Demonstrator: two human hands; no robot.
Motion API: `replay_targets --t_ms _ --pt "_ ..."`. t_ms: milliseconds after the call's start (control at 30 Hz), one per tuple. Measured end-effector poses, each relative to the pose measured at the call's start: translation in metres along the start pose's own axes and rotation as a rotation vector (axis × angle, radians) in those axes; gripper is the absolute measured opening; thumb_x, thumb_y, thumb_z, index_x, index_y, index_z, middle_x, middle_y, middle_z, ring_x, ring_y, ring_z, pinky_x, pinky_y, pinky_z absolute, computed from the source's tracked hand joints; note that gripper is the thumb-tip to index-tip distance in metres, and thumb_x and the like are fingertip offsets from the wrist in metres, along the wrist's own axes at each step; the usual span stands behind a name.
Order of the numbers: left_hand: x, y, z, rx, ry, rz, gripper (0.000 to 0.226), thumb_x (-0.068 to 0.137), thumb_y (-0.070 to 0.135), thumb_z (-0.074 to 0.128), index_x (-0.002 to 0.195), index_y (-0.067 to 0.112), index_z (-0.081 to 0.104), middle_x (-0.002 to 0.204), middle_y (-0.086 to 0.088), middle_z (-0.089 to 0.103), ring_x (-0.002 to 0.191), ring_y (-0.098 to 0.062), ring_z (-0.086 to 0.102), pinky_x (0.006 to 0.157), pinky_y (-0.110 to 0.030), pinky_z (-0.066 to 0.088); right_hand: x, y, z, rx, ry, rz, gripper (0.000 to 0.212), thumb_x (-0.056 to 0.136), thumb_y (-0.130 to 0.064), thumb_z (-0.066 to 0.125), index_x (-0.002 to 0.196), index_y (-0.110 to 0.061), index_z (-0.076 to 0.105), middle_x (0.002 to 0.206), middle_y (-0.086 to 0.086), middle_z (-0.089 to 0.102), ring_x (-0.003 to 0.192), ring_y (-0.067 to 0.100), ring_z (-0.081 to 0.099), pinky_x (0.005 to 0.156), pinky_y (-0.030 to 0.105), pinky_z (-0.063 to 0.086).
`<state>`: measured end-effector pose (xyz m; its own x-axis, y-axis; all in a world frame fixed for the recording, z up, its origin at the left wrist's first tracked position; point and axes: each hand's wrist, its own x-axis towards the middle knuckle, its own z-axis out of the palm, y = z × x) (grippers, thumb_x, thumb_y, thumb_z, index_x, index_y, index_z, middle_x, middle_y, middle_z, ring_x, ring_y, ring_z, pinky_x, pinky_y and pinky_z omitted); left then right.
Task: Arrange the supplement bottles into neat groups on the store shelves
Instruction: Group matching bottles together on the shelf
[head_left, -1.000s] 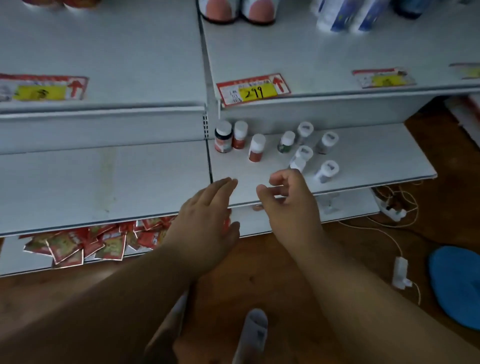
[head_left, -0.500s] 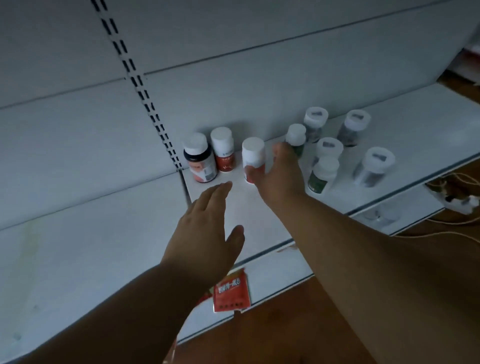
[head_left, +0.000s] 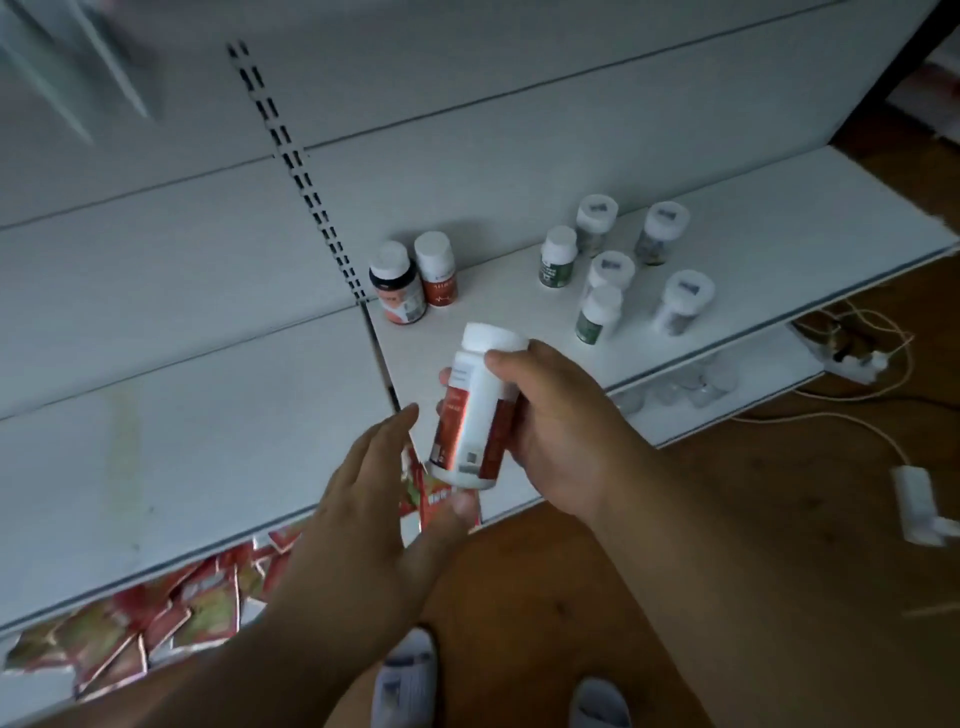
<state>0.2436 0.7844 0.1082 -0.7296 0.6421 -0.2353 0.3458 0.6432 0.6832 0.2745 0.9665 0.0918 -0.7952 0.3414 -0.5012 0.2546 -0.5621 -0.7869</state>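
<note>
- The white shelf (head_left: 519, 312) is taking up most of the view, and the bottles are standing on its right-hand section, well short of tidy groups.
- The right hand (head_left: 561, 431) is wrapping its fingers and thumb round a red-and-white bottle (head_left: 470, 410), holding it tilted in the air just in front of the shelf edge, cap pointing up and away.
- The left hand (head_left: 374, 499) is lying flat and spread beside that bottle, the thumb reaching under its base (touching or just shy of it, I cannot tell).
- Back by the slotted upright, a dark bottle (head_left: 397, 283) and a red-labelled bottle (head_left: 436, 270) are sitting side by side, nearly touching; that looks like the start of a red group.
- Over to the right, two green-labelled bottles (head_left: 557, 258) are standing apart from each other, mixed in among four grey-capped bottles (head_left: 613, 275) that are scattered loosely, none in a row.
- Down below, red packets (head_left: 171, 613) are lying in a heap on the lowest shelf.
- My read: the job is barely under way. The bottle in hand probably belongs with the red pair, and the green and grey ones are all waiting to be sorted and lined up.
</note>
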Motion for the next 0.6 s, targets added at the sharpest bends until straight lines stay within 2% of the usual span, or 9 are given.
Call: replay_targets --t_ms 67,167,233,300,367,467,600 --pt "-0.05 0.028 -0.022 -0.026 -0.056 -0.034 0.082 0.066 0.095 0.016 0.141 0.061 0.008 0.143 0.039 0.021 0.134 0.006 0.026 0.11 -0.034 0.033 -0.066 -0.021 0.008 0.082 -0.02 0.102 0.041 0.085 -0.036 0.061 0.121 -0.016 0.061 0.108 0.015 0.072 0.103 0.031 0.069 0.096 0.056 0.051" --pt "-0.121 0.071 -0.06 -0.011 -0.065 -0.06 0.08 0.068 0.095 0.012 0.14 0.06 0.01 0.156 0.021 0.022 0.144 -0.004 0.02 0.116 -0.042 0.026 -0.163 -0.065 0.028 0.105 0.004 0.156 0.044 0.08 -0.044 0.069 0.115 -0.02 0.062 0.105 0.017 0.069 0.101 0.034 0.068 0.095 0.06 0.05" --pt "-0.158 0.101 -0.084 -0.046 -0.027 -0.081 0.08 0.069 0.095 0.013 0.141 0.06 0.012 0.157 0.017 0.024 0.144 -0.007 0.022 0.115 -0.045 0.028 -0.216 -0.097 0.049 -0.024 -0.018 0.096 0.049 0.07 -0.05 0.074 0.109 -0.023 0.06 0.1 0.012 0.068 0.096 0.031 0.069 0.091 0.057 0.054" --pt "-0.192 0.131 -0.105 -0.051 -0.015 -0.056 0.083 0.073 0.092 0.014 0.147 0.054 0.012 0.156 0.018 0.025 0.143 -0.006 0.025 0.113 -0.046 0.031 -0.26 -0.121 0.073 -0.13 -0.06 0.008 0.052 0.062 -0.046 0.073 0.105 -0.023 0.058 0.094 0.006 0.066 0.087 0.024 0.069 0.085 0.053 0.058" --pt "-0.219 0.153 -0.122 -0.054 0.03 0.022 0.087 0.076 0.089 0.013 0.15 0.044 0.015 0.155 0.017 0.028 0.141 -0.003 0.027 0.112 -0.041 0.032 -0.286 -0.139 0.094 -0.136 -0.11 -0.057 0.052 0.061 -0.041 0.074 0.106 -0.02 0.058 0.089 0.003 0.067 0.08 0.02 0.068 0.078 0.047 0.06" --pt "-0.248 0.17 -0.153 -0.048 0.115 0.079 0.085 0.078 0.086 0.015 0.151 0.042 0.014 0.155 0.018 0.027 0.135 0.007 0.026 0.104 -0.025 0.029 -0.31 -0.161 0.13 -0.05 -0.186 -0.095 0.052 0.071 -0.04 0.07 0.113 -0.011 0.06 0.093 0.01 0.07 0.078 0.021 0.067 0.068 0.039 0.058" --pt "-0.274 0.174 -0.207 -0.009 0.222 0.116 0.088 0.074 0.088 0.012 0.15 0.043 0.013 0.155 0.019 0.026 0.136 0.004 0.026 0.105 -0.027 0.03 -0.338 -0.179 0.186 0.062 -0.315 -0.059 0.053 0.077 -0.048 0.063 0.115 -0.01 0.063 0.098 0.016 0.07 0.073 0.022 0.066 0.065 0.033 0.056"
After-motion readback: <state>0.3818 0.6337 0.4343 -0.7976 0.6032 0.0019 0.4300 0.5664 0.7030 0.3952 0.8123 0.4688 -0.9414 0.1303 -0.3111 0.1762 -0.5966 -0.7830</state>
